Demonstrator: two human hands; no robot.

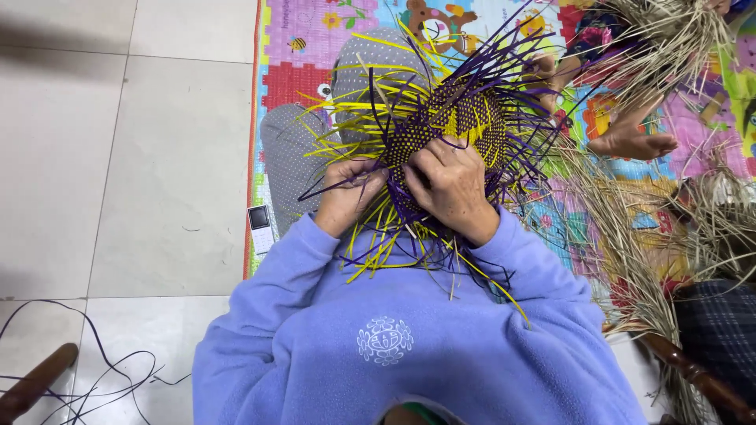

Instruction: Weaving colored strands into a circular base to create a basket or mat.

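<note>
Half-woven basket [461, 118] of purple and yellow strips rests on the lap, nothing inside; left hand [346, 197] pinches a purple strip [331, 186], right hand [453, 185] grips the weave.

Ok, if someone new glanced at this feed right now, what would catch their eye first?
Probably the half-woven purple and yellow basket at centre, its loose strips fanning out in all directions. The left hand pinches strips at its edge, and the right hand presses on the woven part. Behind it lies a bright cartoon play mat, with heaps of dry straw to the right.
</note>
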